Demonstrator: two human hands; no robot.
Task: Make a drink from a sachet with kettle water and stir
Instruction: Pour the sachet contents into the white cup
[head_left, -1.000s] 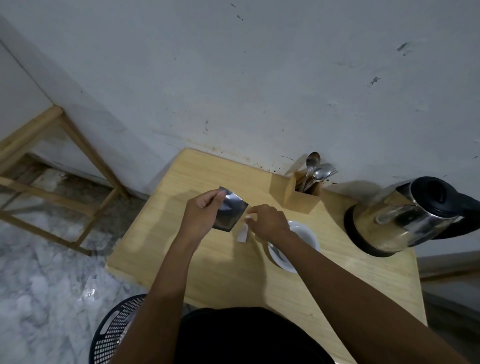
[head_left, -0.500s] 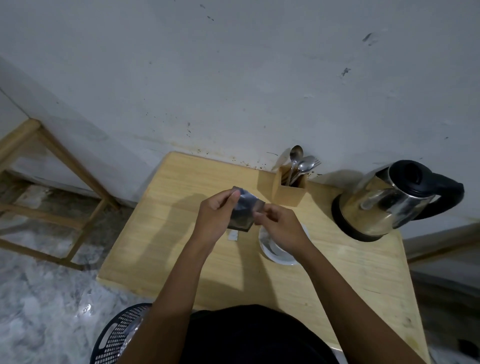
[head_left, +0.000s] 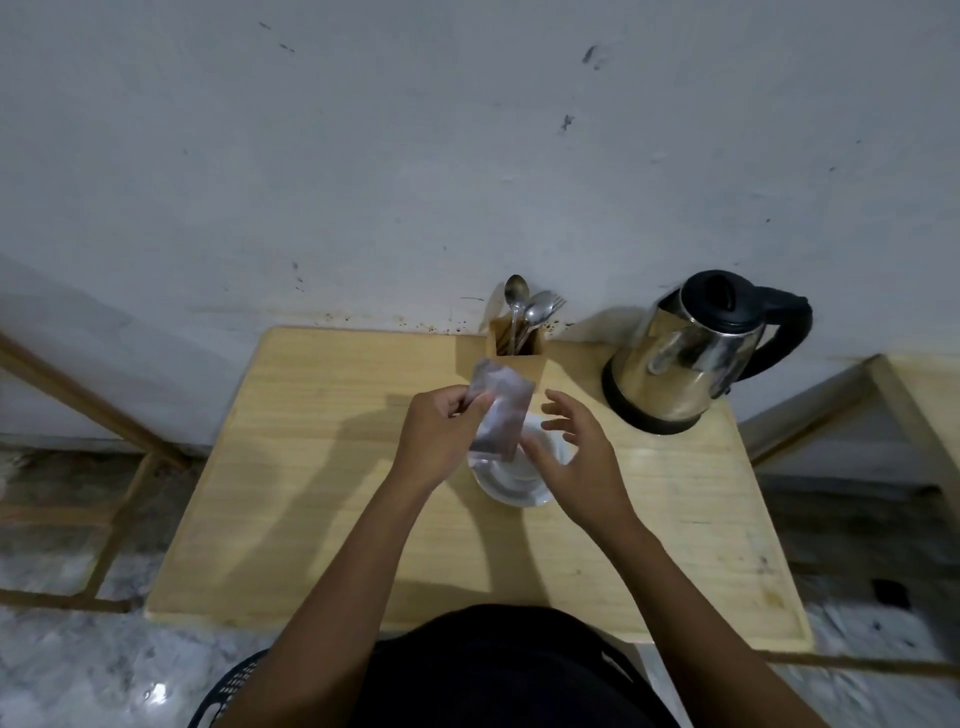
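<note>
Wooden surface (head_left: 322, 467) against a scuffed wall: sachet held over the cup, powder at risk of missing it.

Left hand (head_left: 441, 436) pinches the sachet (head_left: 500, 410) near its top edge, fingers closed on it, just above the white cup (head_left: 511, 480); the right hand (head_left: 574, 457) hovers beside it, fingers spread and holding nothing. Whether the sachet is torn open I cannot tell. Tipped too far off the cup's rim, powder could scatter; the kettle (head_left: 685, 358) beside the cup is within elbow reach, the spoons (head_left: 524, 312) behind it.
</note>
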